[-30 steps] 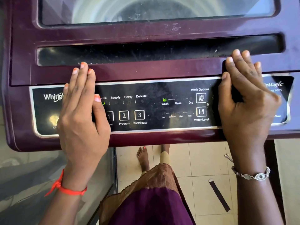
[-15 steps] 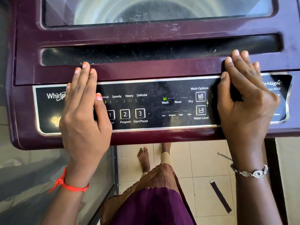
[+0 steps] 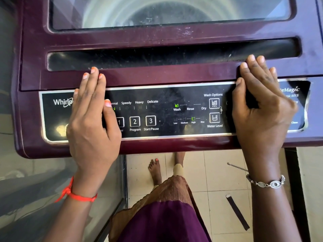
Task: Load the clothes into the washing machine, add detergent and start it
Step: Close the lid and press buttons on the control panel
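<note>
The maroon top-loading washing machine [image 3: 167,77] fills the upper view, its glass lid [image 3: 167,13] closed over the drum. Its black control panel [image 3: 166,95] shows green lights at Normal, Wash and High water level. My left hand [image 3: 90,119] lies flat on the panel's left end, fingers straight, reaching onto the lid's front edge, thumb beside button 1. My right hand [image 3: 260,109] rests flat on the panel's right end, fingers straight onto the lid edge. Neither hand holds anything. Clothes and detergent are not visible.
Below the machine's front edge are cream floor tiles [image 3: 215,172] with my bare feet and skirt. A dark strap [image 3: 237,212] lies on the floor at right. A grey glossy surface [image 3: 35,189] stands at lower left.
A green light has come on at the High water level mark. Both hands stay flat in the same places; the view has shifted slightly.
</note>
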A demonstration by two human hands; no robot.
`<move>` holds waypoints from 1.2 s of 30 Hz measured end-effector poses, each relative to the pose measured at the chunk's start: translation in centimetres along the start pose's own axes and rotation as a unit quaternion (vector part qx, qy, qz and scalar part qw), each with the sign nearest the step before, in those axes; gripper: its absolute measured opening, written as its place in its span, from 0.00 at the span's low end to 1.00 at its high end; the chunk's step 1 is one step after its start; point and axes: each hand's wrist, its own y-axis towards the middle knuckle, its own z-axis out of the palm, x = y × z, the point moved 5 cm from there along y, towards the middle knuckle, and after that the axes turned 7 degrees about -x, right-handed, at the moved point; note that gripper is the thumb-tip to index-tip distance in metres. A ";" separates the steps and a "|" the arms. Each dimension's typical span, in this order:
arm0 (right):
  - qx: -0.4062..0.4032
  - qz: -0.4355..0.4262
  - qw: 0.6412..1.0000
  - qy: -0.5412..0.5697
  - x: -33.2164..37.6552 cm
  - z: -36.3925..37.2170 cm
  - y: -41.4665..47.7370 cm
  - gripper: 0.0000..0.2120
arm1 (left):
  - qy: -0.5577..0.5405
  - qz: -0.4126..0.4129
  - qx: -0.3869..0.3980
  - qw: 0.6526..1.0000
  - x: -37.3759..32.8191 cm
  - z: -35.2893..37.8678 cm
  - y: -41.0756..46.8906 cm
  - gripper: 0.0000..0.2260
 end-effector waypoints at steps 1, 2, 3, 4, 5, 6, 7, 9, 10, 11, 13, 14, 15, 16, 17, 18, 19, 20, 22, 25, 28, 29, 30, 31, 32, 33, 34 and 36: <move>0.001 0.000 1.000 0.001 0.0 0.0 0.0 0.13 | 0.000 0.000 0.000 1.000 0.0 0.0 0.0 0.18; 0.002 0.000 1.000 0.001 0.0 0.0 0.0 0.13 | 0.001 0.000 0.001 1.000 0.0 0.0 0.0 0.18; 0.002 0.000 1.000 0.002 -0.1 0.0 0.0 0.13 | 0.002 0.000 0.000 1.000 0.0 0.0 0.0 0.18; 0.003 0.000 1.000 0.002 -0.1 0.0 0.0 0.13 | 0.003 0.000 0.000 1.000 0.0 0.0 0.0 0.18; 0.003 0.000 1.000 0.004 -0.1 0.0 0.0 0.13 | 0.003 0.001 0.000 1.000 0.0 0.0 0.0 0.18; 0.003 0.001 1.000 0.005 -0.1 0.0 0.0 0.13 | 0.004 0.001 0.000 1.000 0.0 0.0 0.0 0.18; 0.003 0.000 1.000 0.006 -0.1 0.0 0.0 0.13 | 0.005 0.001 0.000 1.000 0.0 0.0 0.0 0.18; 0.003 0.000 1.000 0.007 -0.1 -0.1 0.0 0.13 | 0.006 0.003 -0.001 1.000 0.1 0.0 0.0 0.18; 0.004 0.000 1.000 0.007 -0.1 -0.1 0.0 0.13 | 0.006 0.004 -0.001 1.000 0.1 0.0 0.1 0.18; 0.005 0.000 1.000 0.007 -0.1 -0.1 0.0 0.13 | 0.006 0.004 -0.001 1.000 0.1 0.0 0.1 0.18; 0.004 -0.001 1.000 0.008 -0.1 -0.1 -0.1 0.13 | 0.006 0.004 -0.001 1.000 0.1 0.0 0.0 0.18; 0.003 -0.002 1.000 0.010 -0.1 -0.1 0.0 0.13 | 0.005 0.003 -0.002 1.000 0.1 0.0 0.0 0.18; 0.003 -0.002 1.000 0.010 -0.1 -0.1 -0.1 0.13 | 0.004 0.002 -0.003 1.000 0.2 0.0 -0.1 0.18; 0.002 -0.004 1.000 0.010 -0.1 -0.1 0.0 0.13 | 0.002 0.001 -0.004 1.000 0.2 0.0 -0.1 0.18; 0.003 -0.005 1.000 0.010 -0.1 -0.1 0.0 0.13 | 0.001 0.001 -0.005 1.000 0.2 0.0 -0.1 0.18; 0.004 -0.007 1.000 0.009 -0.1 -0.1 0.0 0.13 | 0.001 0.002 -0.007 1.000 0.2 0.0 -0.1 0.18; 0.005 -0.008 1.000 0.009 -0.1 -0.1 0.0 0.13 | 0.000 0.003 -0.009 1.000 0.2 0.0 0.0 0.18; 0.006 -0.009 1.000 0.009 -0.2 0.0 0.1 0.13 | 0.001 0.005 -0.011 1.000 0.3 0.0 0.0 0.18; 0.006 -0.011 1.000 0.010 -0.2 0.0 0.1 0.13 | 0.006 0.009 -0.010 1.000 0.2 0.0 0.1 0.18; 0.014 -0.015 1.000 0.011 -0.1 -0.1 0.2 0.14 | 0.020 0.010 -0.002 1.000 0.0 0.1 0.2 0.19; 0.034 -0.016 0.999 0.005 0.2 -0.3 0.4 0.16 | 0.029 0.005 0.006 1.000 -0.2 -0.1 0.3 0.19; 0.045 -0.018 0.999 0.001 0.2 -0.1 0.5 0.16 | 0.036 0.006 0.009 0.999 -0.2 0.0 0.3 0.19; 0.055 -0.023 0.998 -0.006 0.2 0.0 0.5 0.17 | 0.042 0.008 0.011 0.999 -0.1 0.0 0.4 0.19; 0.063 -0.031 0.997 -0.016 0.4 0.0 0.6 0.17 | 0.045 0.010 0.012 0.999 -0.2 -0.1 0.4 0.19; 0.071 -0.040 0.996 -0.028 0.5 0.1 0.6 0.17 | 0.047 0.010 0.013 0.999 -0.2 -0.1 0.4 0.19; 0.081 -0.046 0.995 -0.038 0.6 0.1 0.7 0.17 | 0.045 0.010 0.015 0.999 -0.3 -0.1 0.4 0.19; 0.090 -0.048 0.994 -0.047 0.6 0.2 0.8 0.18 | 0.043 0.010 0.016 0.999 -0.3 -0.2 0.5 0.18; 0.099 -0.049 0.992 -0.056 0.7 0.2 0.9 0.19 | 0.040 0.010 0.021 0.999 -0.3 -0.2 0.5 0.18</move>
